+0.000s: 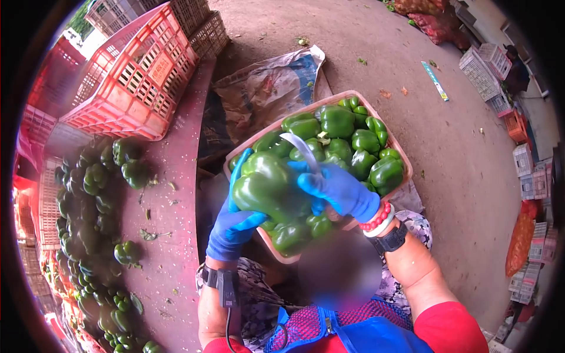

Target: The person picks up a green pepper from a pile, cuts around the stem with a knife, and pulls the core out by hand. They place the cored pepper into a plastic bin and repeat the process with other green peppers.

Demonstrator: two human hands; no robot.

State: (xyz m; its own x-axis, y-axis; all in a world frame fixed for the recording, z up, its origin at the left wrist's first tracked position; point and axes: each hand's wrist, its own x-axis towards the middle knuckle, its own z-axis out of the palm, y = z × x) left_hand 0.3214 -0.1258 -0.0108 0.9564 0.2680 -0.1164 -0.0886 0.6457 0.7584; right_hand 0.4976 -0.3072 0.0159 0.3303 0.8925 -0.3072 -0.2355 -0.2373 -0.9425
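Observation:
My left hand (231, 228), in a blue glove, is wrapped around a large green bell pepper (263, 185) above the crate. Close to that pepper's right side, my blue-gloved right hand (342, 189) grips a curved knife (302, 148). Its pale blade points up and to the left; the handle is mostly hidden by the fingers. Below both hands, a pink plastic crate (270, 131) is filled with green bell peppers (337, 122). Whether the blade touches the held pepper cannot be made out.
To the left, a long pile of green bell peppers (88, 229) lies on a reddish surface (168, 235). A large pink crate (138, 88) stands at upper left. A crumpled sack (259, 94) lies behind the filled crate. More crates (479, 73) line the far right.

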